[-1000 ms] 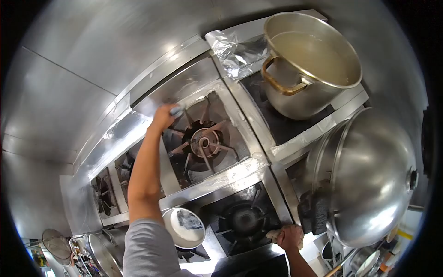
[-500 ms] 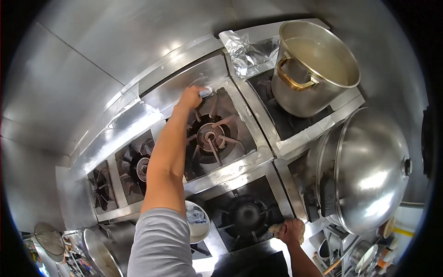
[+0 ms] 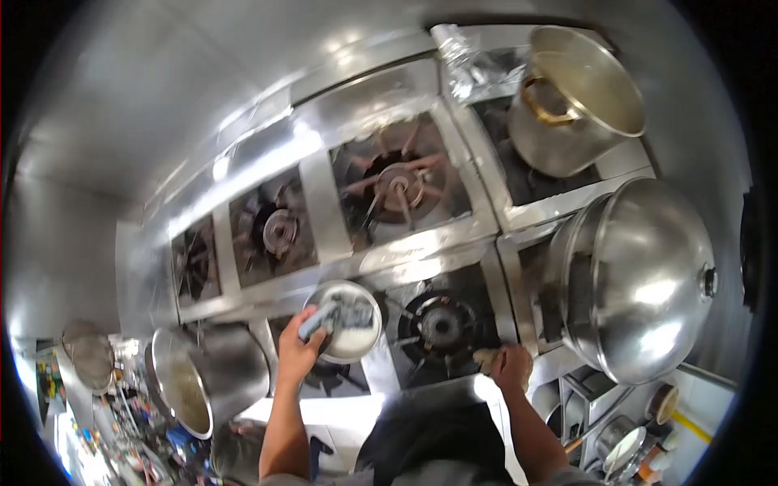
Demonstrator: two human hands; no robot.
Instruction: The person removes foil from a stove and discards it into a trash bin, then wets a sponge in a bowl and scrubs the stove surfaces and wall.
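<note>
My left hand [image 3: 298, 347] is closed on a small light blue-grey pad [image 3: 318, 321], its exact kind blurred. It is over the left rim of a round metal bowl [image 3: 374, 334] with whitish liquid in it. A dark bluish, crumpled piece [image 3: 356, 314] lies in the bowl, touching or very near the pad. At the stove's front edge, my right hand [image 3: 512, 368] is closed over a beige cloth [image 3: 486, 359], mostly hidden under the fingers. Just left of that hand is a black front burner [image 3: 442, 326].
Behind the bowl, several burners [image 3: 399, 188] line the steel stove. A tall pot of liquid [image 3: 559, 134] stands at back right beside crumpled foil [image 3: 460, 69]. A large domed lid [image 3: 652, 283] covers the right side. Another big pot [image 3: 235, 368] stands at left.
My left hand has come back from the rear burner's far edge to the bowl, with the pad in it. My right hand stays at the front edge. The view has shifted.
</note>
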